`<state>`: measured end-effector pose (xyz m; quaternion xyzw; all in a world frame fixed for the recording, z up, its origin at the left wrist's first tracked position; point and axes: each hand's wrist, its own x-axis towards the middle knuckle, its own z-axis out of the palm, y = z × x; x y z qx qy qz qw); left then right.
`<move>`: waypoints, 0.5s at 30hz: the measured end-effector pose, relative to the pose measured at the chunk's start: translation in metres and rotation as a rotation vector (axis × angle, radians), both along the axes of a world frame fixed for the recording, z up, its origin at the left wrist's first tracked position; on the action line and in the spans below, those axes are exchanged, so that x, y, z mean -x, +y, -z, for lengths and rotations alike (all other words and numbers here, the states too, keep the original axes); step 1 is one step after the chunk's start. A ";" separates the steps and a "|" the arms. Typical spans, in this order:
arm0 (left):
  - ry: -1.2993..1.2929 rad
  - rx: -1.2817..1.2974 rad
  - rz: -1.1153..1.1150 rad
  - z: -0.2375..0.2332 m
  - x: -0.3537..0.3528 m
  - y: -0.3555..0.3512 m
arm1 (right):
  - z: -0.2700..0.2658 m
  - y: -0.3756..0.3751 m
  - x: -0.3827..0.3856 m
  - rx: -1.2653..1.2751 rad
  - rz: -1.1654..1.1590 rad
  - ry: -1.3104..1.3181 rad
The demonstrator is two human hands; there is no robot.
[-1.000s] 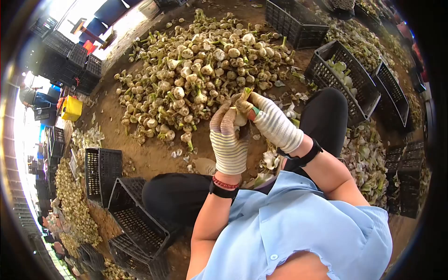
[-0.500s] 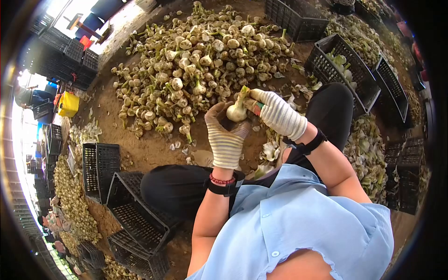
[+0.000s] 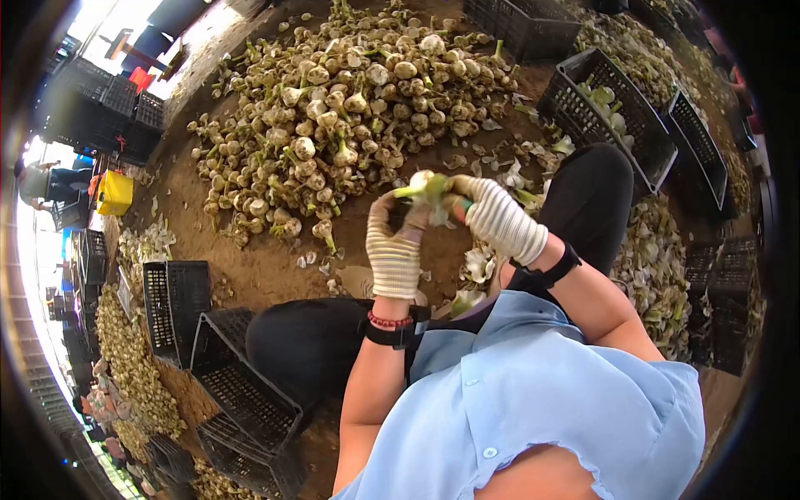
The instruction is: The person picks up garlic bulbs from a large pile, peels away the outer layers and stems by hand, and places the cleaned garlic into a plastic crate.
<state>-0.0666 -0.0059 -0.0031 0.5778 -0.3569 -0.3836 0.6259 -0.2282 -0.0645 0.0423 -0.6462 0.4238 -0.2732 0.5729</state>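
Observation:
Above the dirt floor, in front of my crossed legs, both gloved hands are closed around one garlic bulb (image 3: 422, 181). Its round end and green stem point up and left, and loose pale-green skin hangs blurred below it. My left hand (image 3: 394, 250), in a striped knit glove with dark-stained fingers, grips the bulb from the left. From the right, my right hand (image 3: 502, 221) pinches at its skin side. A small green patch shows by the right thumb; what it is I cannot make out. Just beyond lies a large heap of garlic bulbs (image 3: 333, 125).
Black plastic crates stand on both sides, one with peeled skins (image 3: 612, 117) at the right and an upright crate (image 3: 177, 312) at the left. Garlic skins (image 3: 650, 275) litter the floor at my right. A yellow container (image 3: 115, 193) and a person (image 3: 50, 183) are farther left.
The garlic bulb has been turned over: its stem, upright before, now points left, and loose skin hangs from it. My hands have drawn slightly closer together around it.

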 end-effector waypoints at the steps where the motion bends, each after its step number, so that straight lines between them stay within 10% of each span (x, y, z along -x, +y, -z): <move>1: 0.002 -0.011 0.005 0.001 0.001 0.001 | 0.004 0.007 -0.003 0.002 -0.031 0.019; 3: 0.305 -0.055 0.046 -0.002 -0.003 0.002 | 0.010 0.007 -0.001 0.014 -0.101 0.013; 10: 0.132 0.022 0.165 -0.027 -0.012 0.011 | 0.041 -0.056 0.045 -0.070 0.263 0.054; 13: 0.175 0.024 0.212 -0.036 -0.005 0.010 | 0.078 -0.071 0.059 0.242 -0.141 0.710; 15: 0.084 0.065 0.118 -0.034 0.001 0.005 | 0.076 -0.051 0.049 0.576 0.078 0.635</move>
